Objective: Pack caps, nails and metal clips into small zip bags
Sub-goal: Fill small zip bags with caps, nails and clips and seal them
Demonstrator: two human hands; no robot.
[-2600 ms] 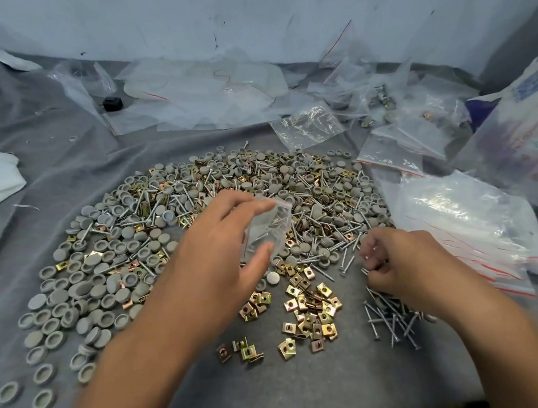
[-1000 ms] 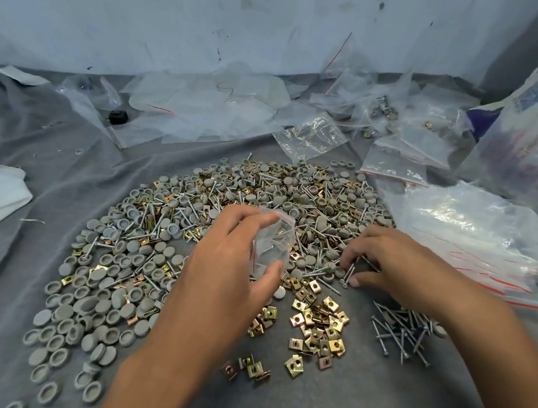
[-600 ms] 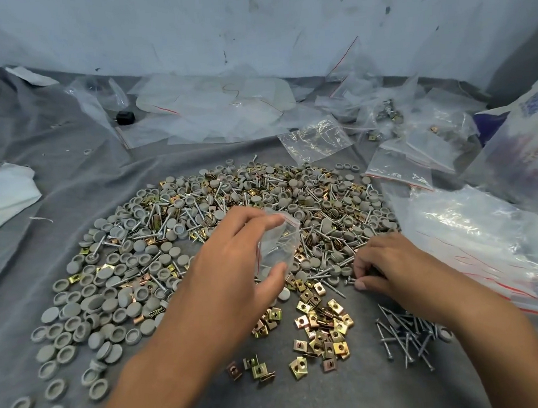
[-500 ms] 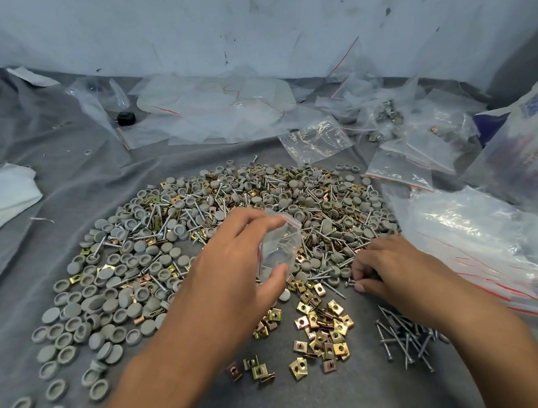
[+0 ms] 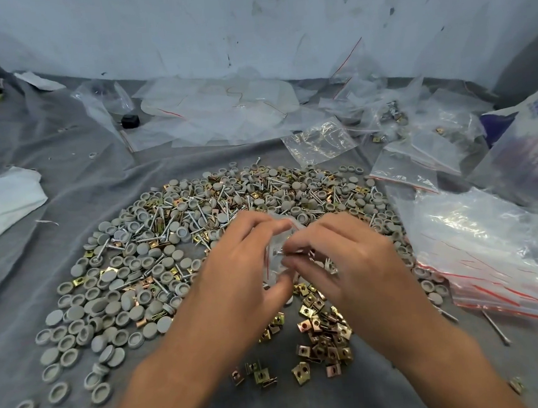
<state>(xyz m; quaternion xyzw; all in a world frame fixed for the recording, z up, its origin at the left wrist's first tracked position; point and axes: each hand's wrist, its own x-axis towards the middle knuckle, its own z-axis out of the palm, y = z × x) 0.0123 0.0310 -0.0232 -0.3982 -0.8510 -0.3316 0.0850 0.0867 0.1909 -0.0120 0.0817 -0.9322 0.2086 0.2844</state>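
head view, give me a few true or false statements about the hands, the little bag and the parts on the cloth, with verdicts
1. The left hand holds the small zip bag. True.
2. The right hand rests flat on the stack of empty zip bags. False: it is at the small bag's mouth, pinching nails, apart from the stack.
3. The gold metal clips lie in a loose group below the hands. True.
4. The grey caps are all inside bags. False: many lie loose on the grey cloth.
5. The black object lies among the metal clips. False: it lies far back on the left.
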